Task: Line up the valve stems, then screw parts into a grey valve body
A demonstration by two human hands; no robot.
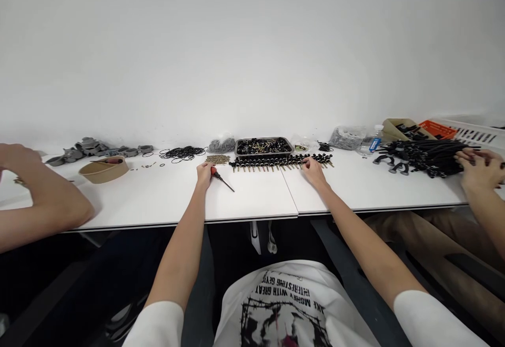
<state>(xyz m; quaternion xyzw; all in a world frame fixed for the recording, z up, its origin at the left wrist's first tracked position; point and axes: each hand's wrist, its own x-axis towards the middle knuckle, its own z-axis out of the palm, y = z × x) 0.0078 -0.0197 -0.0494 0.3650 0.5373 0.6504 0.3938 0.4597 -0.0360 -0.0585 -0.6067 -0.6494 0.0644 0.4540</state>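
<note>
My left hand [203,176] is closed around the red and black handle of a screwdriver [217,175], whose shaft points right and toward the table's front edge. Just behind that hand lies a pile of small brass pieces [218,159]. To the right runs a long row of black knob-like parts with brass stems [268,164], the stems facing me. My right hand [313,171] is at the right part of this row, fingers pinched together at one of the parts. What sits between those fingertips is too small to make out.
A metal tray [263,153] of mixed small parts stands behind the row. Black rings [182,152], grey clamps [89,147] and a cardboard bowl [103,170] are on the left. Black tubes [428,157] and a bottle [375,139] lie right. Co-workers' arms reach in from both sides.
</note>
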